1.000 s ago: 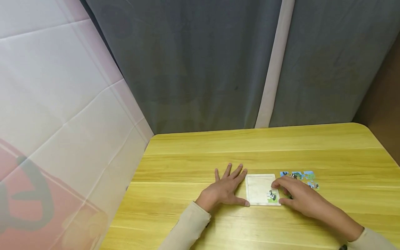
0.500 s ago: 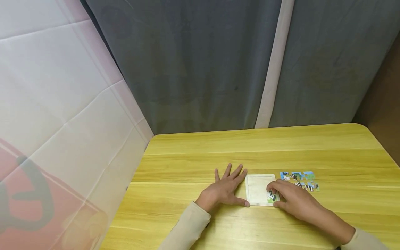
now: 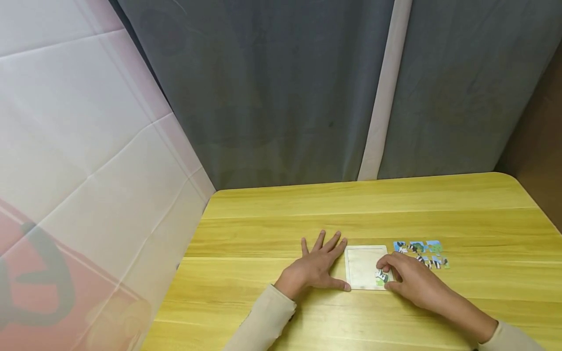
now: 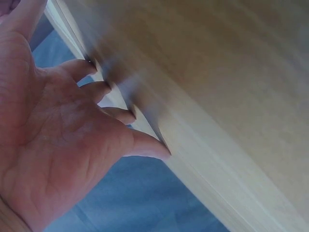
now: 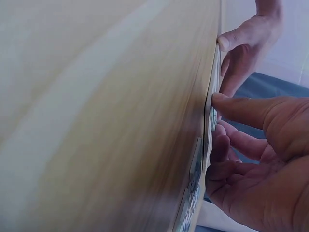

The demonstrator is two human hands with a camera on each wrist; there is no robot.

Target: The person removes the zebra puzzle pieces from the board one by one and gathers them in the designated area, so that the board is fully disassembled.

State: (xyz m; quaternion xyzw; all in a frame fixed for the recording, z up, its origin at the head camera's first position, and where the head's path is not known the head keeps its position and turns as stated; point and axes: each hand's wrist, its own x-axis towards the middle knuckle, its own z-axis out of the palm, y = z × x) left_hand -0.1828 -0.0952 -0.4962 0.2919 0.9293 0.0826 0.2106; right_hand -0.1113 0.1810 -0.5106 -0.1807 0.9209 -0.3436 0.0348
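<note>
Nearly empty puzzle tray (image 3: 361, 263), one piece (image 3: 381, 277) in.

Head view: left hand (image 3: 317, 265) flat, fingers spread, thumb against tray; right hand (image 3: 412, 280) pinching the piece at tray's near right corner; loose pieces (image 3: 422, 252) right of tray, unplaced. Wrist views: blurred tabletop (image 4: 231, 72), fingertips (image 5: 219, 99) pressing. No readable writing.

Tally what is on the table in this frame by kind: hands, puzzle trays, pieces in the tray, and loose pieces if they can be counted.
Hands: 2, the left hand flat by the tray, the right hand on the placed piece
Puzzle tray: 1
Piece in the tray: 1
Loose pieces: one cluster right of the tray, too small to count
Total counted: 4, plus the cluster
</note>
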